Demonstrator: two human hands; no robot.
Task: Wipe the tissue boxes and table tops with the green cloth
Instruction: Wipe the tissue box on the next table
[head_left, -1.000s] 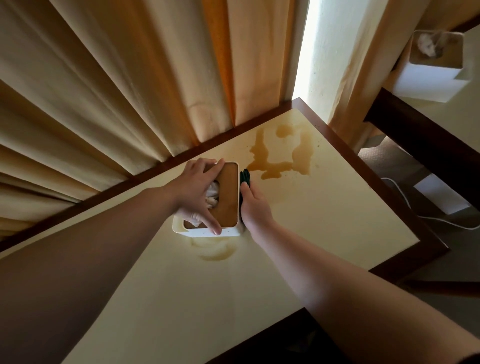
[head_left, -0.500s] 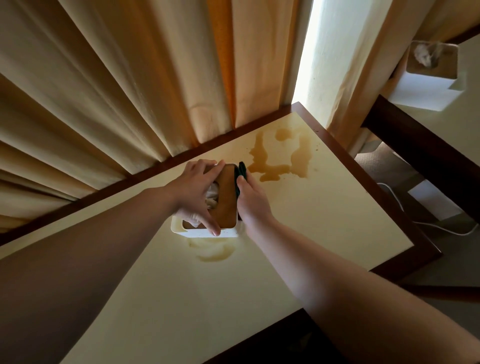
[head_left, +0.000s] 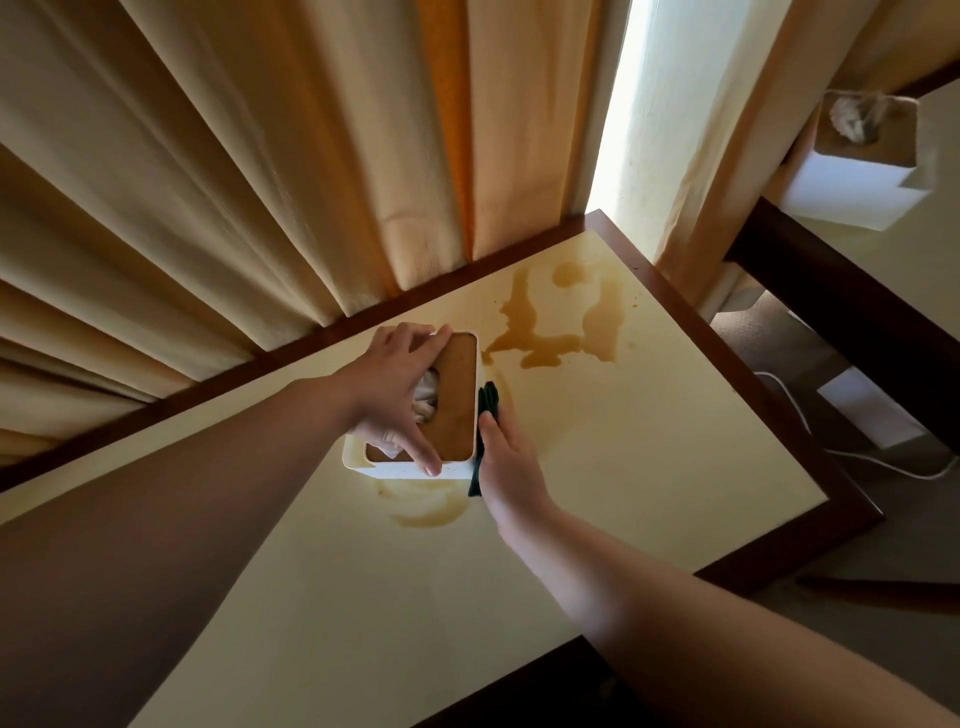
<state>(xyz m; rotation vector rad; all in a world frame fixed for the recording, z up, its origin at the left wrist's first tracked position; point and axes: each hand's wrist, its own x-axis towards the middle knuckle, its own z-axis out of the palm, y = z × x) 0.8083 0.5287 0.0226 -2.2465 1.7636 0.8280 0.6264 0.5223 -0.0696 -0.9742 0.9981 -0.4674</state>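
A white tissue box (head_left: 457, 400) with a brown wooden lid stands on the cream table top (head_left: 649, 467) near its far edge. My left hand (head_left: 400, 395) grips the box from above, fingers spread over lid and rim. My right hand (head_left: 506, 462) presses the dark green cloth (head_left: 485, 405) flat against the box's right side; most of the cloth is hidden under the palm. A brown liquid spill (head_left: 550, 332) lies right of the box, and a fainter smear (head_left: 426, 506) sits in front of it. A second tissue box (head_left: 857, 166) stands on another table at the upper right.
Cream curtains (head_left: 234, 182) hang right behind the table's dark wooden rim. A gap of floor with a white cable (head_left: 800, 415) and a white block separates this table from the second table (head_left: 924, 291) on the right.
My right hand with the cloth has slid toward me along the box's right side. The left hand has kept its hold on the box.
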